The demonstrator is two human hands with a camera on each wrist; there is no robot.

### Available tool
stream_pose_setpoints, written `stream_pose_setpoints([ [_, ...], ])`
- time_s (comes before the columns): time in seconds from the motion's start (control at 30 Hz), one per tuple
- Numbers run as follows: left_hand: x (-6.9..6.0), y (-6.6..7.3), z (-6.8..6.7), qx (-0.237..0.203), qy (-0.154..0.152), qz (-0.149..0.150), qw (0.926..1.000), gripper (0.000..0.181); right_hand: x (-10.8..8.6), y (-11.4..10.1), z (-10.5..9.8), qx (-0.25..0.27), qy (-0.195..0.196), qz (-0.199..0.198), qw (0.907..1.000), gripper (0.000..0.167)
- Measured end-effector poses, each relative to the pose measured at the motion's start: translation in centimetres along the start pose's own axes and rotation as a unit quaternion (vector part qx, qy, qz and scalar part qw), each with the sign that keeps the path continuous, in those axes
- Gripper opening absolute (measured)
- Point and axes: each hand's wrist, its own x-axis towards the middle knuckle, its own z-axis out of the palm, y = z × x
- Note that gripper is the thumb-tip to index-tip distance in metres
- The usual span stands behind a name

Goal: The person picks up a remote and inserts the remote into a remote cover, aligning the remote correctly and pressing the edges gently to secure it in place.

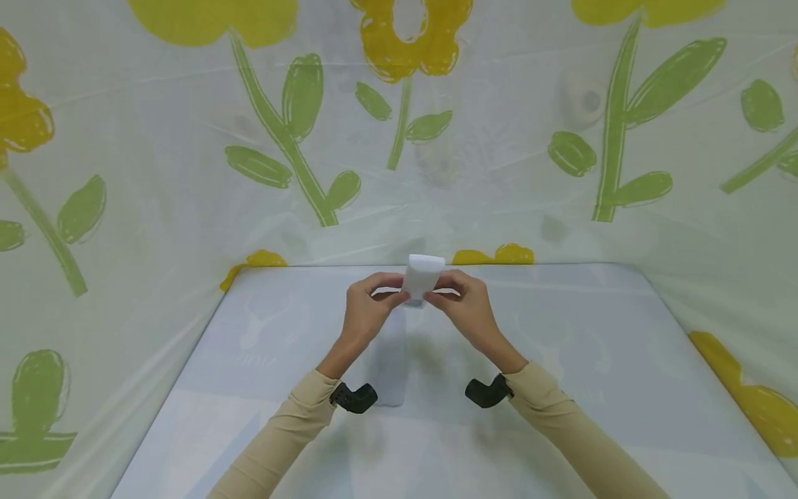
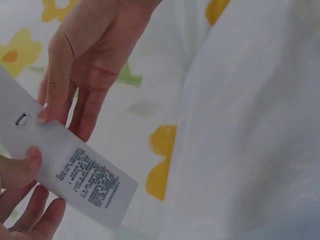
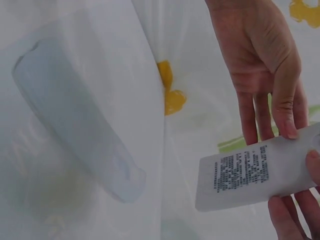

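Both hands hold up a slim white flat case with rounded corners (image 1: 422, 276) (image 2: 52, 147) (image 3: 235, 182), its kind not plain. Dense dark print covers one end of its face, and a small dark slot shows near the thumbs in the left wrist view. The left hand (image 1: 364, 308) pinches its left edge between thumb and fingers. On the opposite edge, the right hand (image 1: 470, 308) does the same. Below them on the table lies a long, translucent pale-blue case or sleeve (image 1: 391, 367) (image 3: 75, 115), apart from both hands.
A white table (image 1: 592, 388) with faint printed patterns extends beneath the arms. Behind and beside it hangs a pale curtain (image 1: 499, 173) with yellow flowers and green leaves. Each wrist carries a black camera mount (image 1: 354, 398).
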Motion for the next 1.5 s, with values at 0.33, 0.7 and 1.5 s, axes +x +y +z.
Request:
stream_pose_setpoints([
  [0.33,0.4,-0.2,-0.7,0.001,0.018,0.019,0.9997,0.025,1.7,3.0,0.7,0.019,0.011,-0.012,0.9997,0.029],
  [0.7,0.6,-0.6,-1.5,0.03,0.016,-0.009,0.9994,0.024,1.9,2.0,1.9,0.001,0.014,0.002,0.9999,0.025],
  [1.5,2.2,-7.3,-1.6,-0.018,0.028,-0.099,0.9945,0.023,3.6,6.3,3.5,-0.047,0.017,0.078,0.9957,0.036],
])
